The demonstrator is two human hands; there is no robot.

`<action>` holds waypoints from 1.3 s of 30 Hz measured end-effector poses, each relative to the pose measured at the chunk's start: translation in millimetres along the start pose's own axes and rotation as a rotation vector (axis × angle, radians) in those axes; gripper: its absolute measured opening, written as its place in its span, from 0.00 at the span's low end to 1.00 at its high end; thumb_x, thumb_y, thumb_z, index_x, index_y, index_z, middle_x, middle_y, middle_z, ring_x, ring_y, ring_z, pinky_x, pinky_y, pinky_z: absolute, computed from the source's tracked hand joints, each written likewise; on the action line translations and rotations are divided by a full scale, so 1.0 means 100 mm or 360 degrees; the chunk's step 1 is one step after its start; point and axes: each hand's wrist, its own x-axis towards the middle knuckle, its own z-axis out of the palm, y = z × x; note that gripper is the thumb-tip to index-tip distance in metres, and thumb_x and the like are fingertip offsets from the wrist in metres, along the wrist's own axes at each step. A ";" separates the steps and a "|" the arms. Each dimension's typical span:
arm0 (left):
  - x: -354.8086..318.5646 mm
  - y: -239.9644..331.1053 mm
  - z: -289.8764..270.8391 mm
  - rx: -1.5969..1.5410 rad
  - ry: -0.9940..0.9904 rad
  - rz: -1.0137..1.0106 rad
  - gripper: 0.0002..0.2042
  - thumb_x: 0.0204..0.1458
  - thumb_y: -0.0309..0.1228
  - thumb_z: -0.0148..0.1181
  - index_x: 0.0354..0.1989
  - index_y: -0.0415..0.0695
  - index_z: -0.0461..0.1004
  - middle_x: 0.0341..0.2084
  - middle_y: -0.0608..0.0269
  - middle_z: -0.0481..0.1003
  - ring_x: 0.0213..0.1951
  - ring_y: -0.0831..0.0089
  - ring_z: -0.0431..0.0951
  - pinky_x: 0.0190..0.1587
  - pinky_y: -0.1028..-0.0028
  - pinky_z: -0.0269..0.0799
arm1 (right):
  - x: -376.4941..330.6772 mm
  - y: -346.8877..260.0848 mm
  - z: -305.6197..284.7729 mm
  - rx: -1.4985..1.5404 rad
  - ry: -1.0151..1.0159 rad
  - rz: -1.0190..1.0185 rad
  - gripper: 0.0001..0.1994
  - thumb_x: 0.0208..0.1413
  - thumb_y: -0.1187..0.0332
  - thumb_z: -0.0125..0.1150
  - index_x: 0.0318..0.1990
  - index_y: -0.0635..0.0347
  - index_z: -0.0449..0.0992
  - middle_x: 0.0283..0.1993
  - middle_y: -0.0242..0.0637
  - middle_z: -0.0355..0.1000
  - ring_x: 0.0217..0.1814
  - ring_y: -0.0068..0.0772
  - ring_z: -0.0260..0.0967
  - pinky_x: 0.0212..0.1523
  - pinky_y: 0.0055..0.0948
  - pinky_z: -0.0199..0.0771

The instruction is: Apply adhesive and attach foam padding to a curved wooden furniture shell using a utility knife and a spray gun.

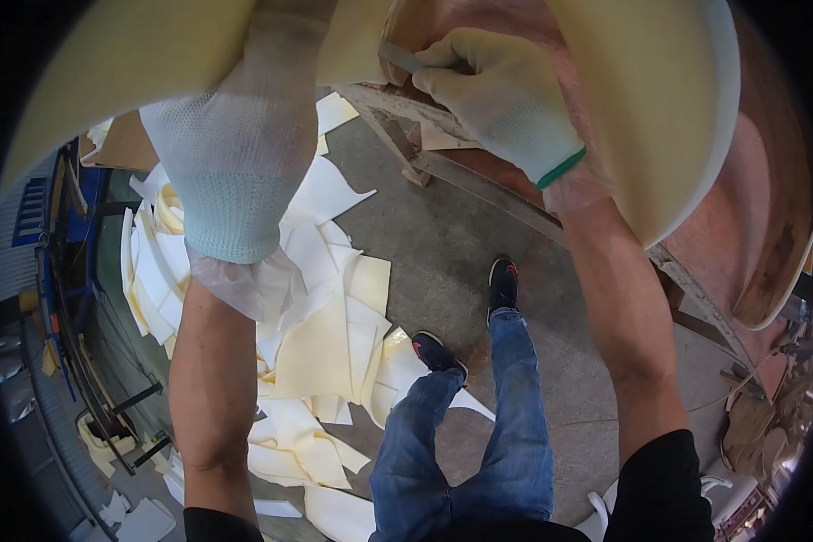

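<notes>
My right hand (501, 95), in a pale knit glove with a green cuff edge, is closed around a thin flat metal blade (401, 58). Its tip points left, against the edge of a cream foam sheet (357, 45) beside a reddish-brown curved panel (506, 14). My left hand (235, 149) wears a similar glove with a clear plastic sleeve underneath. It reaches up over the foam, and its fingers are blurred and cut off at the top, so I cannot tell what they grip. On the right another flap of cream foam (664, 117) hangs over the panel.
Below my left arm, white and cream foam offcuts (321, 352) lie piled on the grey floor (425, 226). A wooden frame (406, 144) supports the panel. Blue metal racking (72, 217) stands at left. Brown scraps (759, 434) lie at lower right, with a thin cord (587, 423) across the floor.
</notes>
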 end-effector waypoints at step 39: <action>-0.04 -0.40 -0.75 0.1588 -0.0137 0.1314 0.27 0.39 0.15 0.64 0.51 0.52 0.78 0.44 0.58 0.76 0.44 0.58 0.78 0.47 0.67 0.73 | -0.11 0.17 -0.04 -0.1289 -0.0135 -0.1126 0.03 0.54 0.67 0.60 0.36 0.51 0.76 0.29 0.34 0.71 0.29 0.43 0.73 0.27 0.41 0.72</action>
